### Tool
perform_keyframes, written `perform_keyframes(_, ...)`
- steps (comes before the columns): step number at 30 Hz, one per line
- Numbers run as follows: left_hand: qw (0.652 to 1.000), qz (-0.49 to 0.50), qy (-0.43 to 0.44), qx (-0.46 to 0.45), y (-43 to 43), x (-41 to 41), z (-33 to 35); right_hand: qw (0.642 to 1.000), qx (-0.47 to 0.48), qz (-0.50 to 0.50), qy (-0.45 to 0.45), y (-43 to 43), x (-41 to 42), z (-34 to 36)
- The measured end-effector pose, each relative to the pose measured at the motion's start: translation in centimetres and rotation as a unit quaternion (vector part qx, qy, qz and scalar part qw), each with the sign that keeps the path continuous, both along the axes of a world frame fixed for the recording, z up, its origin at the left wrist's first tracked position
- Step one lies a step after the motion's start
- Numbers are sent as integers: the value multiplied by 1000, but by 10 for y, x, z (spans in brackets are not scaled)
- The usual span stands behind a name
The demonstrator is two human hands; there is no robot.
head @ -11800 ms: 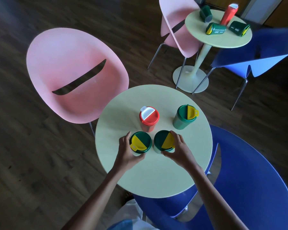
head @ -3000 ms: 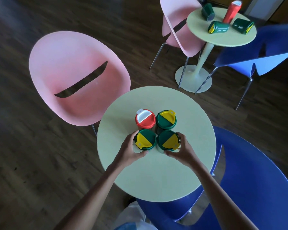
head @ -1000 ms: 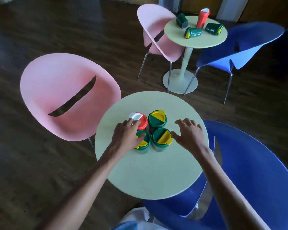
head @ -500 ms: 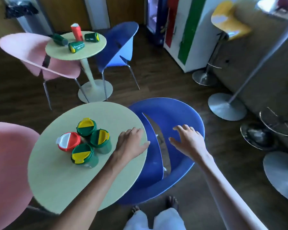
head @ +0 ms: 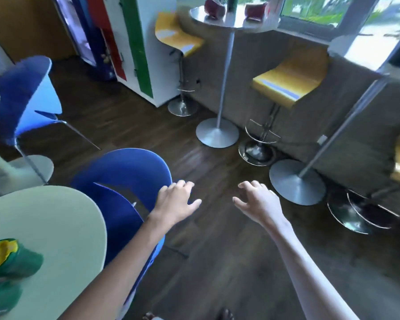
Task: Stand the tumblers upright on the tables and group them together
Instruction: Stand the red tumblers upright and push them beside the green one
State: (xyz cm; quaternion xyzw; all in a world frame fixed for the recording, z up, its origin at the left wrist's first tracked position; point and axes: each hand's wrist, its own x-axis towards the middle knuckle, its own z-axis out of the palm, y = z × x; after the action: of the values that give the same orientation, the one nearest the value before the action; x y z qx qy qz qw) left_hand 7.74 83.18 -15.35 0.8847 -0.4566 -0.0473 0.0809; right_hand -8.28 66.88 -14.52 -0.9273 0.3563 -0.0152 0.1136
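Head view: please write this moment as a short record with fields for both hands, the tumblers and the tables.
left hand: open, empty, in the air by the edge of the blue chair
right hand: open, empty, above the floor
green tumbler: on the round table, at the left picture edge, blurred
high table: carries blurred red things; cannot tell what

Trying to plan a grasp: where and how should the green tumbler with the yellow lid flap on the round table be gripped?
Grip the green tumbler round its side wall below the lid, coming from the right across the bare part of the round table. It seems to stand upright, lid upward, and a second green tumbler crowds its near side.
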Motion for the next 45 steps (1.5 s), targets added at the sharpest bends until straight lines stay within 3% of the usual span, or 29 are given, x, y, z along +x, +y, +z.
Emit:
perform_keyframes(7, 1000, -10, -4, 9, -73, -47, 14, 1000, -3, -9, 3, -72, -53, 8)
perform_keyframes(16, 1000, -26, -10, 9, -154, -42, 11, 1000, 10, -12, 11, -145, -45, 1)
perform_keyframes(28, 1000, -12, -21, -8, -309, 103, 7, 1000, -16, -9, 24, -306, 91, 9)
perform_keyframes(45, 998, -35, -45, -13, -540, 275, 12, 999, -11, -28, -24, -524, 263, 8)
